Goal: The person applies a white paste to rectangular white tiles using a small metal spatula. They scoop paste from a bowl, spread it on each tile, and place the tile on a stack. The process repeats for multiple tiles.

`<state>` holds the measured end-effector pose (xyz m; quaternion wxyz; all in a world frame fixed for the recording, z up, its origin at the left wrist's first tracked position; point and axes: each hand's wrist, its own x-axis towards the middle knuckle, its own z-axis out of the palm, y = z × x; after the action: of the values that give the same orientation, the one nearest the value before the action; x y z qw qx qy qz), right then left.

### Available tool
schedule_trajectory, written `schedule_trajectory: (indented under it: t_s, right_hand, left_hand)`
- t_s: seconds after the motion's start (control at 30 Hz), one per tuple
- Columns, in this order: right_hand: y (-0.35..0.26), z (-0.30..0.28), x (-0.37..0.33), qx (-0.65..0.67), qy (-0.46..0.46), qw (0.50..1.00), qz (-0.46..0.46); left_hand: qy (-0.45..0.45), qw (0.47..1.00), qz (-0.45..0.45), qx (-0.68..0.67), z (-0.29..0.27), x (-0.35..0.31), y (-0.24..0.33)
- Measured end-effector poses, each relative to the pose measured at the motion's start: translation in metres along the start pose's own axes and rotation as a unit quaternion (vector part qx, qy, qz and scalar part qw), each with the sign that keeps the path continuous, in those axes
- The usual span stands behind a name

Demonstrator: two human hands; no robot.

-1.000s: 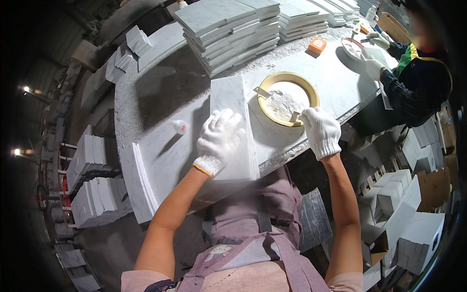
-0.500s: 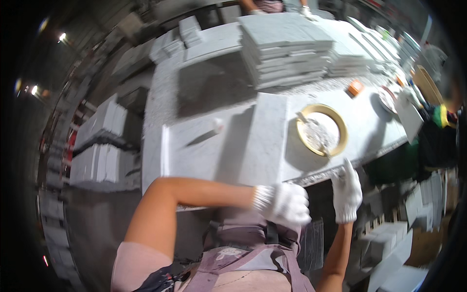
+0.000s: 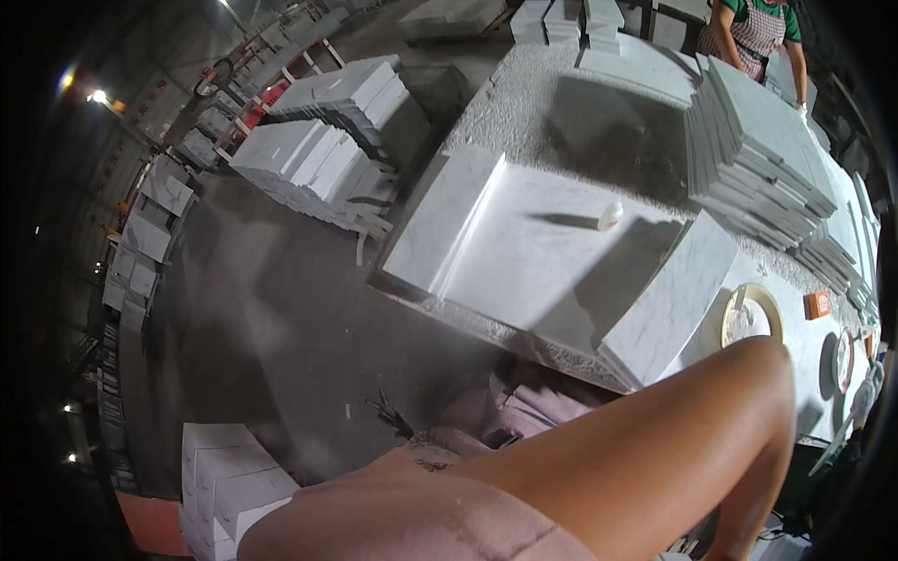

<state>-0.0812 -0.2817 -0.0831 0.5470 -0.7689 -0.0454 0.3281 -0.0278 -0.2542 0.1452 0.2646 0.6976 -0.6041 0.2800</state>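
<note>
Left arm (image 3: 645, 439): bare below a pink sleeve, crossing from lower centre to the right; elbow raised and sharply bent, forearm dropping toward the lower edge.
Left hand, right hand: out of view; whether fingers are apart, together or clamped on anything, cannot tell.
Slab (image 3: 669, 299): pale, veined, lying on the table (image 3: 524, 103), near end at the front edge.
Bowl (image 3: 774, 309): yellowish rim, white paste inside, right of the slab; elbow overlaps its lower part in view, contact uncertain.
Bottle (image 3: 610, 215): small, white, in the wide bay between the slab and a raised strip (image 3: 444, 224) at left.
Stack (image 3: 748, 140): tall, behind the slab.
Box (image 3: 818, 305): orange, right of the bowl.
Front edge: rough, slanting from left corner to slab.
Floor (image 3: 271, 309): broad grey stretch left of the table.
</note>
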Motion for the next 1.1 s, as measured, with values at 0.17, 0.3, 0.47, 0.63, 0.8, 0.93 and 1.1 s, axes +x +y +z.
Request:
schedule_trajectory:
  t_s: [0.17, 0.3, 0.47, 0.63, 0.8, 0.93, 1.1]
  right_hand:
    - [0.002, -0.011, -0.008, -0.039, -0.006, 0.999, -0.017]
    - [0.005, -0.020, -0.018, -0.055, 0.009, 0.998, -0.014]
    - [0.009, -0.030, -0.031, -0.070, 0.040, 0.997, -0.007]
    - [0.009, -0.042, -0.038, -0.093, 0.075, 0.993, -0.018]
    - [0.015, -0.055, -0.050, -0.106, 0.115, 0.987, -0.030]
    - [0.032, -0.067, -0.071, -0.138, 0.131, 0.981, -0.039]
    - [0.058, -0.108, -0.115, -0.356, 0.195, 0.911, -0.070]
  left_hand:
    - [0.032, 0.999, 0.008, -0.017, 0.013, 0.012, 0.011]
    - [0.048, 0.998, 0.021, -0.037, 0.015, 0.021, 0.022]
    - [0.060, 0.995, 0.035, -0.073, 0.013, 0.035, 0.030]
    - [0.052, 0.991, 0.060, -0.111, 0.004, 0.059, 0.027]
    - [0.001, 0.990, 0.055, -0.129, -0.017, 0.042, 0.016]
    - [-0.083, 0.987, -0.068, -0.121, -0.048, -0.037, -0.002]
    - [-0.118, 0.956, -0.268, -0.029, -0.111, -0.128, -0.019]
